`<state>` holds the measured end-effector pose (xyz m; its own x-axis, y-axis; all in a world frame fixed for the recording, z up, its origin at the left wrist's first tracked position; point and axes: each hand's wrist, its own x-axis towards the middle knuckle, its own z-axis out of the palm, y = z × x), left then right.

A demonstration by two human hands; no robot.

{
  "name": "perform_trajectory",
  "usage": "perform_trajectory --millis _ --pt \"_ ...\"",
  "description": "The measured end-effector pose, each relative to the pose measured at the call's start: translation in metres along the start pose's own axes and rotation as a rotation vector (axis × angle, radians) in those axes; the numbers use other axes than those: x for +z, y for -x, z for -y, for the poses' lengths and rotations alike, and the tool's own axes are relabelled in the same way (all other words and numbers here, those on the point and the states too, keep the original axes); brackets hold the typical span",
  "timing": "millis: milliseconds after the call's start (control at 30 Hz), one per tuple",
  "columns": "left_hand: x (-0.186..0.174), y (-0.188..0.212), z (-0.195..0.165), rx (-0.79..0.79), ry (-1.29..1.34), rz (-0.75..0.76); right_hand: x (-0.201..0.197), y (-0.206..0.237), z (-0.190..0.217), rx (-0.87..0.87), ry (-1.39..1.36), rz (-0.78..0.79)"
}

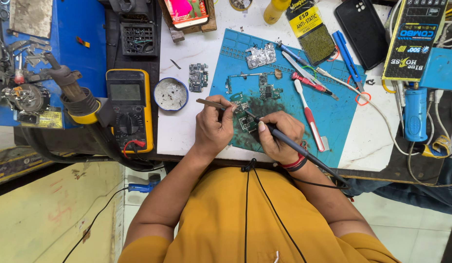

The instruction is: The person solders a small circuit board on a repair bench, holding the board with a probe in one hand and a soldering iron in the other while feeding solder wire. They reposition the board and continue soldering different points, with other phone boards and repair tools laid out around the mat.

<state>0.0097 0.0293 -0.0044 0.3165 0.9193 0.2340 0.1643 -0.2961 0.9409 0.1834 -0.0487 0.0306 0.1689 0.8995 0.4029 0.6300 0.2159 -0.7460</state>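
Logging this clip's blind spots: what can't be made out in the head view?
- Soldering iron tip: too small, behind the right hand.
- Circuit board at the hands: partly covered by both hands.
- Tweezers tips: hidden by the left hand.
- Phone at the top: cut off by the frame edge.

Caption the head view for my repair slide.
Left hand holds thin metal tweezers, right hand a dark soldering iron, over a small green circuit board.
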Motion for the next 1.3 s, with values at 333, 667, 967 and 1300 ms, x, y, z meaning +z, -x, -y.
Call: perform_trajectory --millis 333,667,967,1300 --pt "0.0 0.0 0.0 0.001 -0.028 -0.008 0.002 -0.001 0.001 -0.006 0.007 -0.017" --pt "0.001 0.0 0.0 -0.016 -0.048 -0.013 0.002 -0.003 0.004 0.005 0.05 -0.008" --pt "-0.001 0.002 0.003 -0.034 -0.05 0.012 -0.079 -0.039 -0.063 -0.014 0.638 -0.329" --pt "0.001 -0.001 0.002 -0.002 -0.058 -0.011 -0.128 -0.054 -0.14 0.017 0.899 -0.035"
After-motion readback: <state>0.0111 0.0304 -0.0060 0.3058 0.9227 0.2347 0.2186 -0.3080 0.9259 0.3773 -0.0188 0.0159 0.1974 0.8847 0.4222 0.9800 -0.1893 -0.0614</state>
